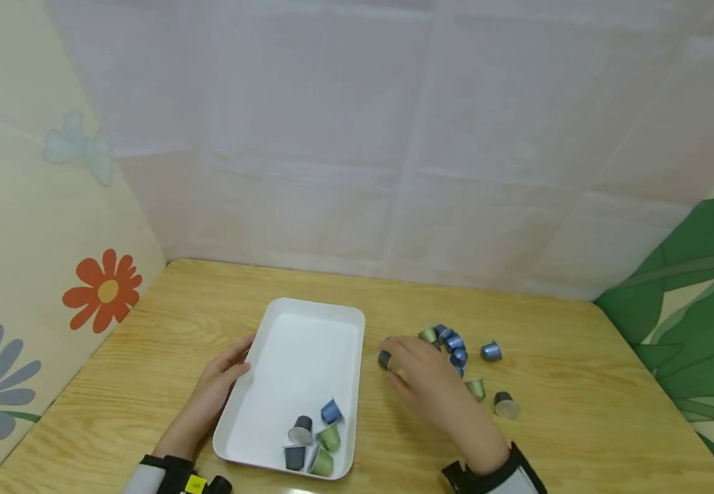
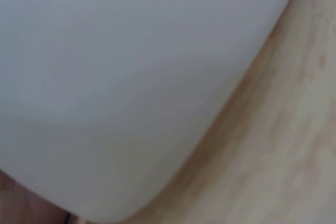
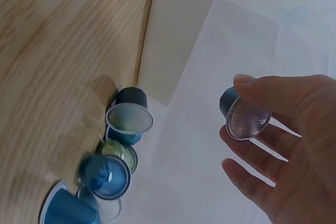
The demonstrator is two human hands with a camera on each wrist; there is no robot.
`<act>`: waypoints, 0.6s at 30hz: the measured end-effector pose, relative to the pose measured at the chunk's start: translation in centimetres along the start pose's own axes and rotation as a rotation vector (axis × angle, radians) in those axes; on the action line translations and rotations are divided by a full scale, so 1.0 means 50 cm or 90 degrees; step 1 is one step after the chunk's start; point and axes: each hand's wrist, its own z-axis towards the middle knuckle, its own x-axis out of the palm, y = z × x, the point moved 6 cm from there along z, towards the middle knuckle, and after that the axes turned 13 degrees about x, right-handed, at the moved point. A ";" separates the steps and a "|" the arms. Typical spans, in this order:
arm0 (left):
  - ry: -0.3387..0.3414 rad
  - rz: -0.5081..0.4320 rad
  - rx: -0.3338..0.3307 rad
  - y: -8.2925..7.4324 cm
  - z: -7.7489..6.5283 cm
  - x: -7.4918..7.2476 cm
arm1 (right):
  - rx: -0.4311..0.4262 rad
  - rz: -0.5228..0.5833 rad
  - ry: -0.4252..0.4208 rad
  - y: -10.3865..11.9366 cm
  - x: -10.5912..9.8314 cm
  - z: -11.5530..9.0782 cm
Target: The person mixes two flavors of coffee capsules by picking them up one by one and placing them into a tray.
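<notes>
A white rectangular tray (image 1: 307, 350) lies on the table, with several blue, green and dark coffee capsules at its near right corner. My left hand (image 1: 211, 391) rests against the tray's left side, fingers fairly straight; in the left wrist view the tray wall (image 2: 131, 77) hides most of it. My right hand (image 1: 425, 374) is above the table to the right of the tray. Between thumb and fingers it pinches a dark blue coffee capsule (image 3: 247, 119) with its silver lid showing. A dark capsule (image 1: 384, 359) shows beside these fingers in the head view.
A cluster of blue and green capsules (image 1: 454, 342) is just beyond the right hand. Farther right lie a blue capsule (image 1: 491, 351), a green one (image 1: 476, 389) and a dark one (image 1: 507, 405). A pale cloth (image 1: 394, 171) hangs behind the wooden table (image 1: 579, 384).
</notes>
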 end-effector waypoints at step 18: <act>0.000 -0.001 -0.004 0.002 0.001 -0.001 | -0.078 0.063 0.038 0.064 0.054 0.032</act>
